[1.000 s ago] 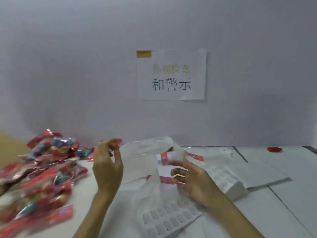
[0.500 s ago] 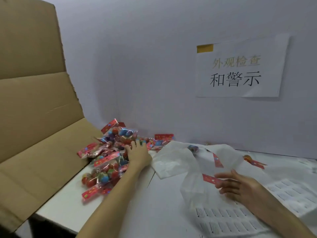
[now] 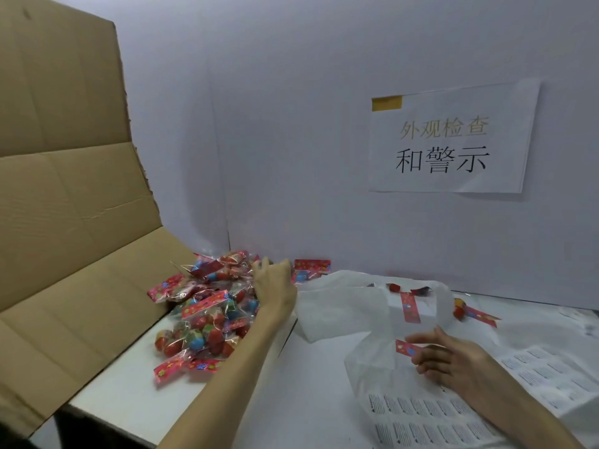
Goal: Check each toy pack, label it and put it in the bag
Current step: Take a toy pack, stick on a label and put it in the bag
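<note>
Packs of toys (image 3: 207, 306) lie heaped at the table's (image 3: 136, 393) left end, the pile's long axis running from the near edge back toward the wall. The left hand (image 3: 274, 286) rests on the heap's far right side, fingers loosely spread, gripping nothing visible. The right hand (image 3: 453, 359) lies open on the white bag (image 3: 350, 306), well right of the pile.

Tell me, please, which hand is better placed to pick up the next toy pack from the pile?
The left hand: it is already on the pile of toy packs. The right hand rests by the white bag, across the table from the pile.
</note>
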